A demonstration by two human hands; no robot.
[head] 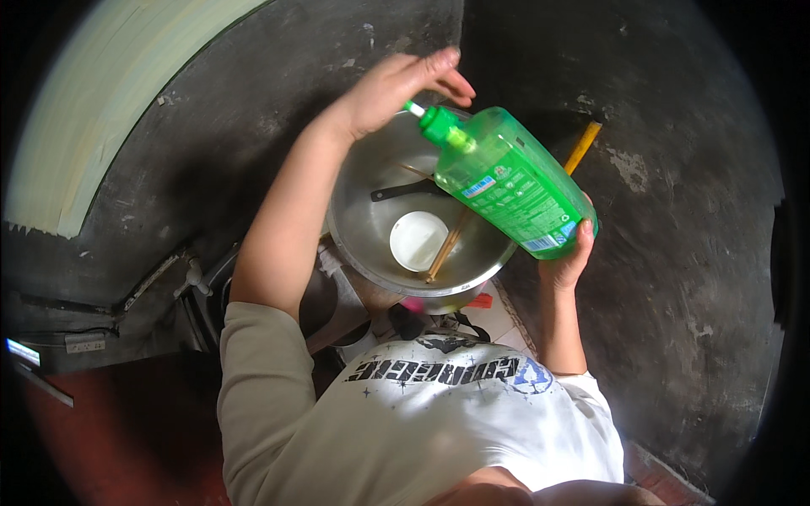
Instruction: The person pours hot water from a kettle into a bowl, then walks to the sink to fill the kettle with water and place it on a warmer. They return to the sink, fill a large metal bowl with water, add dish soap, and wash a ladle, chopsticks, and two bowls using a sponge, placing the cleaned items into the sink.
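My right hand (573, 253) grips a large green pump bottle of liquid (506, 183) near its base. The bottle is tilted over a stainless-steel basin (354, 240), its pump end toward the upper left. My left hand (421, 79) is at the pump head (414, 109), fingers extended and curled around nothing; whether the palm presses the pump is unclear. Inside the basin sit a white bowl (411, 237), wooden chopsticks (446, 253) and a utensil with a black handle (402, 190). The bottle hides part of that utensil and of the chopsticks.
A dark, stained wall (671, 240) rises close on the right. The yellow stick (583, 148) behind the bottle is partly covered. To the left are a tap (195, 278) on a wall pipe and a socket strip (85, 343). Tiled floor (506, 316) shows below the basin.
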